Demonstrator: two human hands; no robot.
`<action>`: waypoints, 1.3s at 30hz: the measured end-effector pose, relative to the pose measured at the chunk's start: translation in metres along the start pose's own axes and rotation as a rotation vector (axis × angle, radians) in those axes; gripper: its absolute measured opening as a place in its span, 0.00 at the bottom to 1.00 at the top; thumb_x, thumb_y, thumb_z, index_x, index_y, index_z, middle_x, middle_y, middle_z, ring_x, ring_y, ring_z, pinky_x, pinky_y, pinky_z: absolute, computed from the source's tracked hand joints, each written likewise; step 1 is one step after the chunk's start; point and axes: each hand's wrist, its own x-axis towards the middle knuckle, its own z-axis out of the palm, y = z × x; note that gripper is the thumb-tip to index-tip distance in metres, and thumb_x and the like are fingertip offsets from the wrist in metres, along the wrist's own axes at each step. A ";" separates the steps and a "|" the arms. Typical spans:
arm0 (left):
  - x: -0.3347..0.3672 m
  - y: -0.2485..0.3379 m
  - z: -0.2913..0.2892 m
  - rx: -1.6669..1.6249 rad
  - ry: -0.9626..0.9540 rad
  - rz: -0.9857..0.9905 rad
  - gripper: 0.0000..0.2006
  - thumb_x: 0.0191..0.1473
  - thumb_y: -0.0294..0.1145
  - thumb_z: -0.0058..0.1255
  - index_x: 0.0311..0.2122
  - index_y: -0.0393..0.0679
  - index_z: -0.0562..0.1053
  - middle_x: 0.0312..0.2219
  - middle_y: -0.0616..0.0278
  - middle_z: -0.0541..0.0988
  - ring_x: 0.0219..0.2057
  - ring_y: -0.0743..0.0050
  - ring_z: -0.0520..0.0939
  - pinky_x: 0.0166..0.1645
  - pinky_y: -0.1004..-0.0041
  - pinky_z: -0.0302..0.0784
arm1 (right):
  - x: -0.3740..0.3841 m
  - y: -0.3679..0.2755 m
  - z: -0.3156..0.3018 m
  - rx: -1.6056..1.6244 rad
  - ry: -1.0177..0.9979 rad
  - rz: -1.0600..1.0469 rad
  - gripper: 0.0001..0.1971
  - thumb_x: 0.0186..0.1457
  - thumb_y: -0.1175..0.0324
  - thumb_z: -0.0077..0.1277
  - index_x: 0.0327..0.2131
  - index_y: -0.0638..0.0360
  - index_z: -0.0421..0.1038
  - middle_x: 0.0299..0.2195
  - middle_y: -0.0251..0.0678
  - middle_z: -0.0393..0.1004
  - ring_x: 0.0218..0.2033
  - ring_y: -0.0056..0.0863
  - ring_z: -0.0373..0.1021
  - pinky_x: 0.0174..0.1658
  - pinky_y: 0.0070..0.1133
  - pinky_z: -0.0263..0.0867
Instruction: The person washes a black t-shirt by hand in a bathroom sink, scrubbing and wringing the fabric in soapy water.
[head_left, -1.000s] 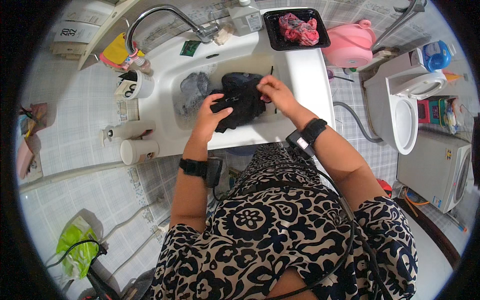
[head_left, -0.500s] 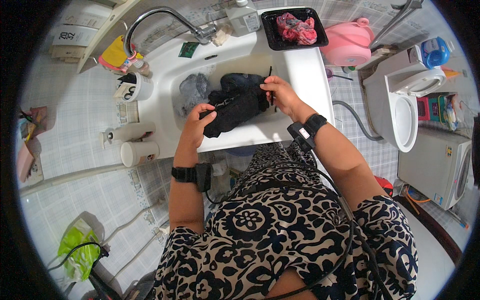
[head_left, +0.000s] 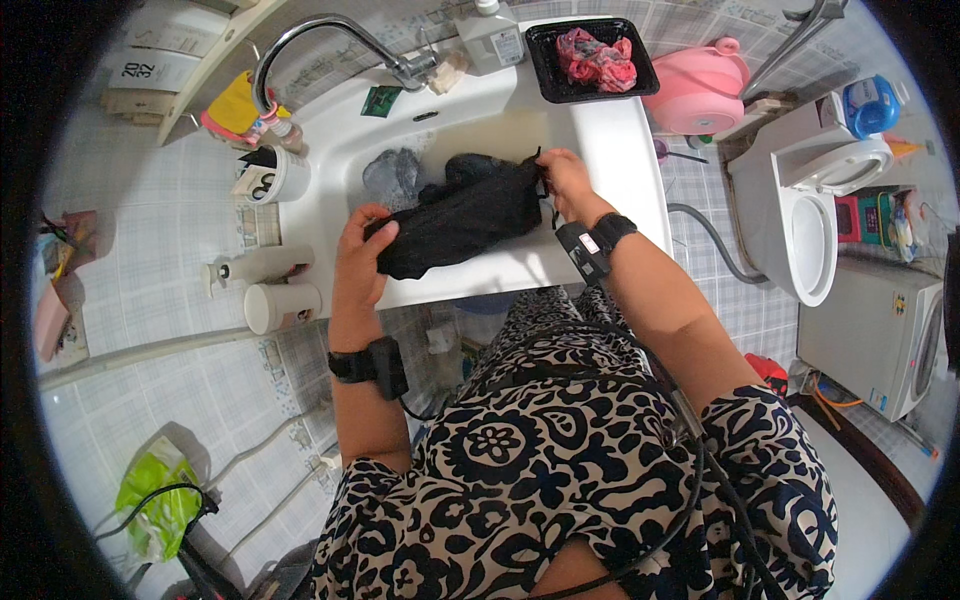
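Note:
A black garment (head_left: 460, 222) is stretched between my hands over the white sink (head_left: 596, 150). My left hand (head_left: 362, 245) pinches its left end near the front rim. At its upper right corner my right hand (head_left: 568, 180) is closed on the edge, with a thin black strap hanging beside the fingers. Behind the garment, more dark wet cloth (head_left: 478, 168) shows in cloudy water. Left of that floats a grey soaked cloth (head_left: 393, 175). The garment's exact kind cannot be made out.
A chrome faucet (head_left: 412, 68) arches over the sink's left back. A black tray (head_left: 592, 94) with red-pink cloth (head_left: 595, 60) sits on the right corner, beside a grey-white bottle (head_left: 490, 42). White tubs (head_left: 282, 307) stand at left. Pink basins (head_left: 698, 88) and a toilet (head_left: 806, 235) are rightward.
My hands have moved apart, the left one going left and nearer. The black garment, bunched before, is now spread wider and flatter between them.

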 end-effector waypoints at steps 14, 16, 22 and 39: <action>-0.024 0.016 -0.029 -0.008 0.099 -0.047 0.09 0.47 0.19 0.51 0.33 0.43 0.66 0.27 0.67 0.69 0.27 0.80 0.72 0.31 0.80 0.70 | 0.026 0.016 -0.016 -0.274 0.159 -0.355 0.07 0.45 0.82 0.48 0.25 0.56 0.66 0.22 0.30 0.68 0.21 0.21 0.64 0.26 0.16 0.60; -0.023 0.016 -0.032 -0.017 0.090 -0.061 0.10 0.46 0.20 0.52 0.34 0.43 0.66 0.27 0.67 0.69 0.27 0.80 0.72 0.30 0.80 0.70 | 0.029 0.017 -0.023 -0.240 0.177 -0.301 0.07 0.45 0.82 0.49 0.25 0.56 0.66 0.22 0.29 0.68 0.21 0.21 0.64 0.27 0.16 0.61; -0.018 0.011 -0.044 0.154 0.112 -0.110 0.11 0.46 0.21 0.54 0.36 0.42 0.67 0.30 0.65 0.70 0.32 0.77 0.72 0.38 0.79 0.68 | 0.021 -0.013 -0.024 0.124 0.080 0.093 0.06 0.45 0.77 0.48 0.29 0.56 0.66 0.27 0.33 0.68 0.29 0.28 0.65 0.35 0.23 0.62; 0.003 -0.003 -0.048 0.731 0.028 -0.205 0.12 0.44 0.26 0.55 0.36 0.40 0.69 0.31 0.66 0.71 0.31 0.77 0.70 0.38 0.77 0.65 | -0.005 -0.106 -0.020 0.695 0.023 0.516 0.10 0.47 0.74 0.51 0.35 0.54 0.65 0.27 0.32 0.68 0.28 0.27 0.65 0.30 0.25 0.61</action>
